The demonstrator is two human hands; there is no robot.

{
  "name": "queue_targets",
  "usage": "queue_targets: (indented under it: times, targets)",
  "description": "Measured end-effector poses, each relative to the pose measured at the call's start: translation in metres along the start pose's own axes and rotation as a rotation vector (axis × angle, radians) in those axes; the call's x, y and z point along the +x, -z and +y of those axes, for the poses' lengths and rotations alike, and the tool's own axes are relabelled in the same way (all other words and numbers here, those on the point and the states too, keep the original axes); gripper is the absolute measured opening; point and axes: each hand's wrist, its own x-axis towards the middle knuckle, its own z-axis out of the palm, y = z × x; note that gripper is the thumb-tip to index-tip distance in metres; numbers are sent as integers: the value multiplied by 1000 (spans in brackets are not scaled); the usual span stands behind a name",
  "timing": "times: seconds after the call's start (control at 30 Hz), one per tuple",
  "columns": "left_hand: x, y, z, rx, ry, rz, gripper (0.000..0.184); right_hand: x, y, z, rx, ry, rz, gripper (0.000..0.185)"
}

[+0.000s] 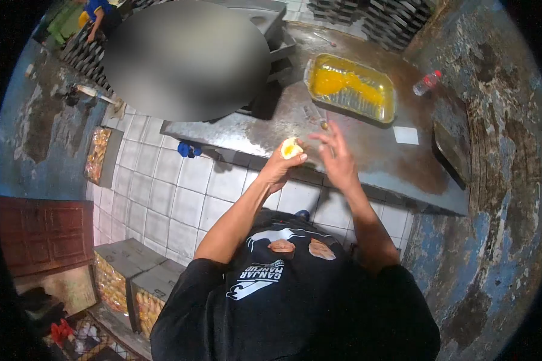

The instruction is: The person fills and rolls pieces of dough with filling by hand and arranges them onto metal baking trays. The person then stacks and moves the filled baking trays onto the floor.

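In my left hand (278, 163) is a small whitish piece of food (291, 148) with a yellow middle, held over the front edge of the worktop (247, 133). My right hand (337, 155) is raised just to its right, fingers spread and slightly blurred, with nothing seen between them. Beyond my right fingertips a small brownish object (324, 125) shows near the worktop; its exact nature is unclear. Farther back sits a clear tray (393, 90) with a yellow-orange substance in it.
A red-capped bottle (426, 83), a white square (406, 135) and a dark tray (449, 153) lie to the right. A large blurred area covers the upper left. Another person (96, 15) is at the far upper left. Boxes of packed food (129, 259) stand at lower left.
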Motion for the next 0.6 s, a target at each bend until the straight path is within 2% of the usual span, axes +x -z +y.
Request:
queue_targets:
  times: [0.07, 0.2, 0.23, 0.27, 0.33, 0.37, 0.4, 0.43, 0.5, 0.53, 0.57, 0.6]
  targets:
    - [-11, 3, 14, -22, -41, -145, 55, -14, -18, -4, -189, 190, -258, 62]
    - [-33, 41, 39, -62, -25, -195, 57, -15, -78, -20, -233, 193, -236, 54]
    - [-41, 52, 46, -75, -60, -168, 44, -17, -96, -23, -227, 198, -247, 54]
    - [-50, 65, 55, -80, -68, -159, 44, -19, -113, -24, -334, 205, -225, 53]
    - [-69, 84, 80, -121, -11, -85, 21, -23, -150, -33, -446, 226, -222, 51]
    - [-80, 93, 89, -67, -47, 26, 19, -27, -172, -37, -345, 97, -193, 51]
    - [-84, 107, 95, -88, -63, 38, 19, -29, -191, -41, -247, -35, -169, 50]
    - [-89, 121, 99, 31, -174, 104, 23, -29, -207, -45, -254, -30, -198, 50]
    - [-102, 142, 110, 263, -376, 219, 35, -30, -240, -51, 114, -218, -76, 59]
    - [-107, 154, 112, 254, -383, 235, 35, -28, -257, -55, 299, -313, -7, 65]
    - [-110, 167, 114, 358, -507, 226, 38, -24, -273, -59, 485, -406, 66, 70]
    - [-112, 180, 117, 467, -630, 215, 40, -17, -280, -60, 487, -402, 52, 70]
